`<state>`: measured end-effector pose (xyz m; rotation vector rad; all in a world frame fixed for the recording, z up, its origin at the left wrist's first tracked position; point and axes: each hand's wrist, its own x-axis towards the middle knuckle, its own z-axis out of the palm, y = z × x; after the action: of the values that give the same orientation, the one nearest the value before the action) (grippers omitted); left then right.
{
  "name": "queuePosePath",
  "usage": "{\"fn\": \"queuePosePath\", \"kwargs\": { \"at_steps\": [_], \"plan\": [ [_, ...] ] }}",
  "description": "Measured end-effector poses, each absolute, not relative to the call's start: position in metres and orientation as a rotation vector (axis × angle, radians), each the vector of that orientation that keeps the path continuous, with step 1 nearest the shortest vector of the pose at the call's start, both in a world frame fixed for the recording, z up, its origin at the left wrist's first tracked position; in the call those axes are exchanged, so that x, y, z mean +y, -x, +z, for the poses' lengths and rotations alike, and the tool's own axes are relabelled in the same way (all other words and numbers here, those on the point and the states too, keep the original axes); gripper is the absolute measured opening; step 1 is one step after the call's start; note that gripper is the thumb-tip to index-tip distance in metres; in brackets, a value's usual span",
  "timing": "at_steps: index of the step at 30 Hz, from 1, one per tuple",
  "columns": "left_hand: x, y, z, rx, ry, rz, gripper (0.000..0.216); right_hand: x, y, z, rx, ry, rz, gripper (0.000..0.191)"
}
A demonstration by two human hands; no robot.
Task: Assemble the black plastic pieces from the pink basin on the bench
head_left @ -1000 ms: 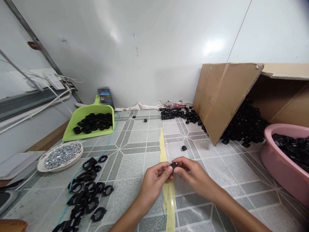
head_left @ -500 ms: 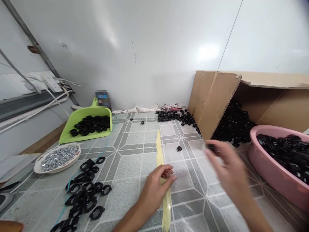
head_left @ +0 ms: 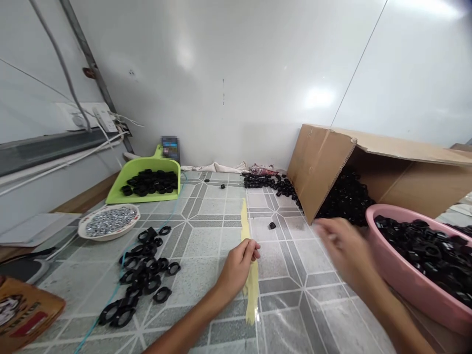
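Note:
My left hand (head_left: 241,258) is over the yellow tape strip (head_left: 252,295) on the tiled-pattern surface. Its fingers are curled together, and whatever they may hold is hidden. Motion smears my right hand (head_left: 341,246), which is by the near corner of the cardboard box (head_left: 317,167), left of the pink basin (head_left: 398,268). I cannot make out anything between its fingers. A single small black part (head_left: 272,225) lies between and beyond the hands. Black ring-shaped parts (head_left: 152,283) are heaped to the left of my left hand.
Small black parts fill the box and the basin. A green dustpan (head_left: 162,196) holds black rings, and a white dish (head_left: 106,237) holds shiny metal pieces. A thin blue cord (head_left: 110,290) runs along the left. An orange-brown packet (head_left: 29,312) is at the lower left.
The view has shifted. The fingers of my left hand have drawn together. My right hand's fingers have curled in, and the dark piece at its fingertips no longer shows.

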<state>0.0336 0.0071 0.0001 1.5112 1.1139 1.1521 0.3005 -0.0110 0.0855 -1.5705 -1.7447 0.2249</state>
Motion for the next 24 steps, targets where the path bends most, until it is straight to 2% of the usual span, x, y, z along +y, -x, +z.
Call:
{"fn": "queuePosePath", "kwargs": {
  "at_steps": [3, 6, 8, 12, 15, 17, 21, 24],
  "plan": [
    [0.008, -0.028, 0.000, 1.158, -1.623, 1.179, 0.030, 0.064, -0.262, 0.058, -1.852, 1.632, 0.535, 0.042],
    [0.008, -0.025, -0.002, 1.182, -1.690, 1.167, 0.018, 0.101, -0.241, 0.032, -1.841, 1.638, 0.661, 0.023],
    [0.010, -0.024, -0.006, 1.208, -1.699, 1.162, 0.022, 0.106, -0.232, 0.023, -1.817, 1.637, 0.736, 0.016],
    [0.018, -0.022, -0.010, 1.248, -1.631, 1.188, 0.037, 0.089, -0.204, 0.020, -1.765, 1.560, 0.980, 0.027],
    [0.024, -0.017, -0.007, 1.193, -1.613, 1.212, 0.028, 0.071, -0.176, 0.020, -1.736, 1.442, 1.127, 0.035],
    [0.028, -0.013, -0.004, 1.157, -1.609, 1.221, 0.018, 0.066, -0.163, 0.019, -1.718, 1.401, 1.136, 0.039],
    [0.037, -0.007, -0.005, 1.182, -1.538, 1.260, 0.025, 0.070, -0.153, 0.025, -1.724, 1.400, 1.021, 0.046],
    [0.044, -0.007, -0.010, 1.228, -1.432, 1.290, 0.028, 0.068, -0.137, 0.039, -1.703, 1.405, 0.797, 0.042]
  ]
}}
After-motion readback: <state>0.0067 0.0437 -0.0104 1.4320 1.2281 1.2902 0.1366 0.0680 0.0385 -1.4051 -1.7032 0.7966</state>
